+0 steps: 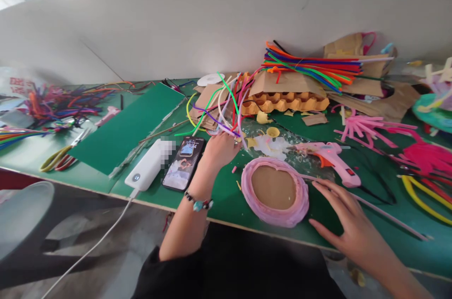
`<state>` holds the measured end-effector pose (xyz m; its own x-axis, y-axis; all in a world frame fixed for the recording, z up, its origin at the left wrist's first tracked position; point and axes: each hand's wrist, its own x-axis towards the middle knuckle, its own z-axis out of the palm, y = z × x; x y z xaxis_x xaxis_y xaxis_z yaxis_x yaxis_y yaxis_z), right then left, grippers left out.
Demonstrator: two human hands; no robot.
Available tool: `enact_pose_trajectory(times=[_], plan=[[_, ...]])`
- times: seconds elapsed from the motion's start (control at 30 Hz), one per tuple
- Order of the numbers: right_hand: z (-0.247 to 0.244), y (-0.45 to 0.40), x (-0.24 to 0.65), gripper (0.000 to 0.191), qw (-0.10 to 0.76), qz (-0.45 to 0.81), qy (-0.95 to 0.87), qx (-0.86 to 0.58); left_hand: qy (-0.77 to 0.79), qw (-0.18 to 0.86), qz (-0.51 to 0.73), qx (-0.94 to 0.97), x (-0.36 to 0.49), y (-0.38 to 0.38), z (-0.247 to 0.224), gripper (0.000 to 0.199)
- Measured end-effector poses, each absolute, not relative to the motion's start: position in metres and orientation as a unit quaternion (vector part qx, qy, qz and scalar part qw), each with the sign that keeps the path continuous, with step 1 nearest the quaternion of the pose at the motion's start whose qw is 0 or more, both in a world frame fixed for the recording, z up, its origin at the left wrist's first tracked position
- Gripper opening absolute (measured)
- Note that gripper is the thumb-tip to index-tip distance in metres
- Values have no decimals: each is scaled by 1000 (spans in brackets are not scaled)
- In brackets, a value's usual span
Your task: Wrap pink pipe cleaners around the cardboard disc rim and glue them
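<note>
A ring wound in pale purple pipe cleaner (pixel 251 199) lies on the green table around a brown cardboard centre (pixel 274 187). One purple strand (pixel 388 218) runs from its right side toward the table's right front. My right hand (pixel 348 221) is beside the ring, fingers apart, the fingertips by that strand. Farther back, my left hand (pixel 221 148) reaches into a loose bunch of coloured pipe cleaners (pixel 226 106); its fingers are bent around their lower ends. A pink glue gun (pixel 335 160) rests behind the ring, on its side.
A phone (pixel 183 165) and a white power bank (pixel 148 165) with a cable lie left of my left arm. Scissors (pixel 63 155) and a green sheet (pixel 130 129) are farther left. An orange egg tray (pixel 289 101) and bundled pipe cleaners (pixel 310 66) stand at the back.
</note>
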<state>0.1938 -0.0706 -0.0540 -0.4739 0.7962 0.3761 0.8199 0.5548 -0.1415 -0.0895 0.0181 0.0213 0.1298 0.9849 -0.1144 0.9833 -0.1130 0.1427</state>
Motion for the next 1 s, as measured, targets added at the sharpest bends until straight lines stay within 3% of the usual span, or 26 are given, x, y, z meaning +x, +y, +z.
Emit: enact_pose_trajectory(times=[0.13,0.23,0.37,0.57,1.0], plan=[[-52,-70,194,55,201,-35,-860,-467,572,156,119,796,-151,-30,11,43],[-50,-69,193,54,204,-50,-865,-456,649,84,209,727,-208,-67,-6,52],[-50,-69,191,51,205,-65,-869,-445,794,-9,116,597,-240,-90,-16,62],[-51,-69,189,49,198,-71,-871,-443,857,18,-58,513,-230,-86,-6,79],[-53,-69,189,51,189,-70,-870,-449,860,63,-59,503,-216,-84,3,91]])
